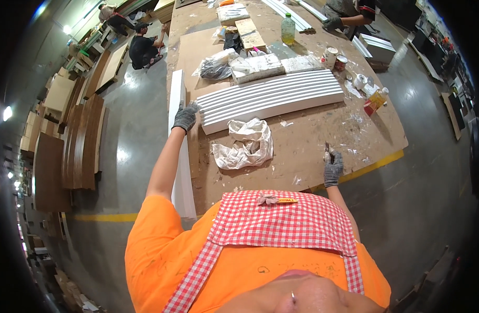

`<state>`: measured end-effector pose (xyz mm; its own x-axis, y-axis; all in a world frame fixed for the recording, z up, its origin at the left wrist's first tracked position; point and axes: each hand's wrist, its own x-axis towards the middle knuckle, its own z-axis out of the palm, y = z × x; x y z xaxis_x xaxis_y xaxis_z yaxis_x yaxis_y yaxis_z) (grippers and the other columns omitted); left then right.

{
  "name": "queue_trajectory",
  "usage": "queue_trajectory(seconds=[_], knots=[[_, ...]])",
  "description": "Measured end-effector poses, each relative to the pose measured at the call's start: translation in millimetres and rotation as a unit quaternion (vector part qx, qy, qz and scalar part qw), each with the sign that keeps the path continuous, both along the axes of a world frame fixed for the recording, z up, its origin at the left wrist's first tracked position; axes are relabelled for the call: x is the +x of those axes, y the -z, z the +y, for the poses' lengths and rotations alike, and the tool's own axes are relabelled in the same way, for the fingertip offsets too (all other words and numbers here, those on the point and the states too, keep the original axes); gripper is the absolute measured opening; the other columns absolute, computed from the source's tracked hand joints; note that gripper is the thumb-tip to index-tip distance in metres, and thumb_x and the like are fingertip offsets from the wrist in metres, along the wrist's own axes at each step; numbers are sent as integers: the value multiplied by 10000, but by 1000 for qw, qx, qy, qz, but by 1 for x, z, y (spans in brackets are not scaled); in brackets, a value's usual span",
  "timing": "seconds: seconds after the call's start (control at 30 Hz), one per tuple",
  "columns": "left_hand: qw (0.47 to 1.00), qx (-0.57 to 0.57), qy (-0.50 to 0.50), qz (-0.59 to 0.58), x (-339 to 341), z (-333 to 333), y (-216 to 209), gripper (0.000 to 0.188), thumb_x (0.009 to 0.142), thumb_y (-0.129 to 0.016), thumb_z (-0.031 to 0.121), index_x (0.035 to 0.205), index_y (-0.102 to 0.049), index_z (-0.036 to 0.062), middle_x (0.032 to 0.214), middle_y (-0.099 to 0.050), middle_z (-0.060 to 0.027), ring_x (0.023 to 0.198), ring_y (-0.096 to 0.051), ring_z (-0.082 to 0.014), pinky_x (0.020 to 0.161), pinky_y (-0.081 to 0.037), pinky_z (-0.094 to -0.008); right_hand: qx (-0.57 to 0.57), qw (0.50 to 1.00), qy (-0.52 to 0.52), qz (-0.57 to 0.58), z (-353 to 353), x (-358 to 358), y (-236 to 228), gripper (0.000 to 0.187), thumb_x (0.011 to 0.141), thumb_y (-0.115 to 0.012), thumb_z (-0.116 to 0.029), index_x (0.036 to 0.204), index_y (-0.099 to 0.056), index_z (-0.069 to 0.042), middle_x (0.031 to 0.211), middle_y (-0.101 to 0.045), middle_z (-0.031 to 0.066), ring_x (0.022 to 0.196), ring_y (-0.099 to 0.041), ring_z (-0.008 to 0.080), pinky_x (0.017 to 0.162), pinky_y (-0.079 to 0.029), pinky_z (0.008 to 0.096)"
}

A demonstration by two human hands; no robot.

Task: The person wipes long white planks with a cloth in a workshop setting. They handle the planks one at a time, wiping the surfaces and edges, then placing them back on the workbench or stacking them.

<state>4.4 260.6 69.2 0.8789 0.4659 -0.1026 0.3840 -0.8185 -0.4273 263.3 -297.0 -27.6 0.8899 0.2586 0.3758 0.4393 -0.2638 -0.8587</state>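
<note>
My left hand (185,118), in a grey knit glove, lies over a long white board (181,167) along the table's left edge. Its fingers bend around the board, close to the ends of a row of white grooved strips (270,99) lying side by side. My right hand (333,169), gloved too, is low over the table's near right part, closed around a slim small tool with a dark tip (327,147); its exact kind is too small to tell. Between my hands lies a crumpled white cloth (243,144).
Behind the strips are white-smeared blocks (257,68), a plastic bag (216,65), a green bottle (288,29) and two cans (330,56). A red-yellow carton (375,101) stands at right. A co-worker's gloved hand (333,23) is at the far side; another person (145,47) squats left.
</note>
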Motion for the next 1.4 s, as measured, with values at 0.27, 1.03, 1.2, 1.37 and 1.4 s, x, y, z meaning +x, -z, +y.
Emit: queue_trajectory(seconds=[0.27, 1.03, 1.2, 1.37, 1.4], knots=[[839, -141, -448, -274, 10, 61, -24, 1145, 605, -767, 465, 1437, -137, -5, 1399, -386, -231, 1267, -433, -273, 1026, -362, -427, 53, 992, -13, 114, 2, 2, 11, 140, 853, -619, -14, 986, -577, -2, 940, -598, 60, 876, -567, 156, 824, -468, 291], [864, 17, -126, -488, 16, 27, -18, 489, 862, -580, 342, 1191, -542, -18, 1195, -566, -213, 1122, -520, -332, 1008, -366, -420, -101, 995, -11, 10, 7, -3, -21, 149, 863, -627, -76, 993, -582, -19, 954, -598, 79, 904, -573, 188, 835, -466, 320], [790, -243, -45, -561, 56, -147, -3, 98, 831, -525, 110, 871, -589, 48, 850, -595, -142, 799, -561, -321, 722, -447, -396, -31, 999, -3, 28, -3, -2, 1, 165, 882, -609, -54, 1040, -571, -23, 977, -588, 62, 828, -567, 134, 756, -490, 264], [926, -339, -144, -81, 69, -253, 15, 391, 846, -523, 479, 987, -671, 146, 907, -669, -79, 905, -598, -270, 881, -402, -434, 28, 992, -19, 120, 1, -1, 6, 180, 879, -604, -30, 1055, -570, -13, 971, -586, 57, 841, -566, 125, 734, -504, 249], [919, -343, -20, -192, 60, -259, 12, 341, 846, -534, 425, 954, -680, 136, 901, -657, -94, 898, -601, -264, 841, -434, -418, 30, 992, -18, 118, 2, -1, 5, 181, 884, -602, -39, 1061, -568, -15, 967, -592, 55, 817, -566, 113, 711, -506, 238]])
